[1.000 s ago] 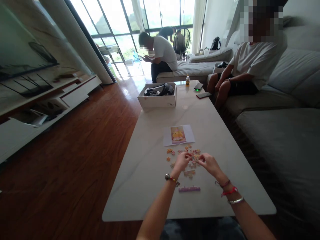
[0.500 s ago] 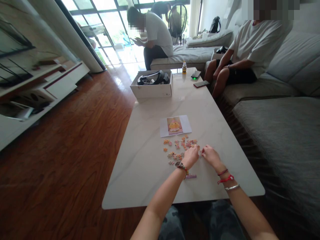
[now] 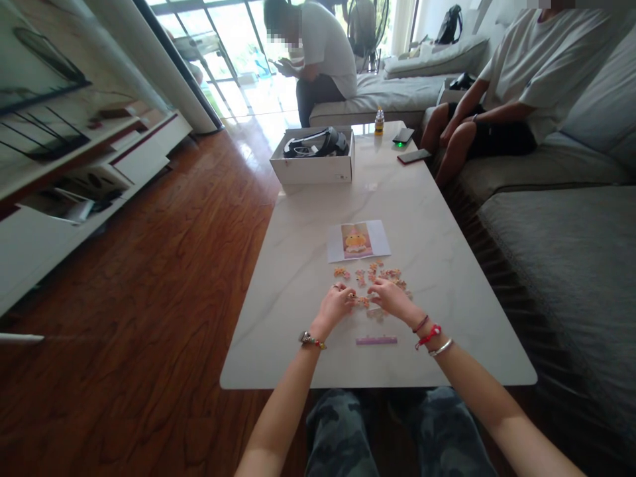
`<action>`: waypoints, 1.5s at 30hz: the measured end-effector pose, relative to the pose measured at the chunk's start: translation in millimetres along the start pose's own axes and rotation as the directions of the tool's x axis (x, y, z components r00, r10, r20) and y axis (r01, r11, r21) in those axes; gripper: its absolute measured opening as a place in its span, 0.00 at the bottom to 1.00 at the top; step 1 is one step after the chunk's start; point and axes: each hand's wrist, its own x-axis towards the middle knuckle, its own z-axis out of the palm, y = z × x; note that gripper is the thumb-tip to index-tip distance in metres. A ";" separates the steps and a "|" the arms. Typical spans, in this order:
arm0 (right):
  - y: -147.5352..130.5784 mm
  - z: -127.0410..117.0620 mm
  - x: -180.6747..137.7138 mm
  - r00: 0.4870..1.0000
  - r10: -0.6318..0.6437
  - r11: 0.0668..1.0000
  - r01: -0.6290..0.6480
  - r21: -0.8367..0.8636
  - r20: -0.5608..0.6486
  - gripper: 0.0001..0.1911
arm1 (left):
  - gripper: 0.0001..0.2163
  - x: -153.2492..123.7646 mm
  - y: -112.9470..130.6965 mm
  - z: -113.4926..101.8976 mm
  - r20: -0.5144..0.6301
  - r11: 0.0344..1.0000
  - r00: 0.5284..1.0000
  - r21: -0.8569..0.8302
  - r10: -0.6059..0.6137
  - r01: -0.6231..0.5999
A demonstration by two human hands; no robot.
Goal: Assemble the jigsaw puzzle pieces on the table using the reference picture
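My left hand (image 3: 338,307) is over the left part of the jigsaw puzzle pieces (image 3: 391,273), its fingers bent down and closed on a small piece. Across a narrow gap, my right hand (image 3: 393,298) reaches in from the right with its fingertips pinched together; whatever they hold is too small to make out. Orange and pink pieces lie scattered beyond both hands, and some are hidden under them. Nearer to me is a purple strip (image 3: 376,340) with small knobs along its upper edge. A paper sheet (image 3: 380,238) with a printed yellow figure lies beyond the pieces.
On the white marble-patterned table (image 3: 278,331), a white box (image 3: 313,171) holds a dark headset. Behind it stand a small bottle (image 3: 379,122) and two flat devices. One person sits on the grey sofa (image 3: 561,245) at the right; another sits farther back.
Both hands have moved left over the pieces and are farther apart. The purple strip, partly covered before, now shows in full. The whole view has shifted slightly.
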 end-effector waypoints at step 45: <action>57.9 -5.9 -9.4 0.993 0.013 0.994 -0.001 0.105 -0.121 0.04 | 0.09 24.9 -3.3 9.1 -0.270 0.999 0.962 -0.009 -0.051 0.050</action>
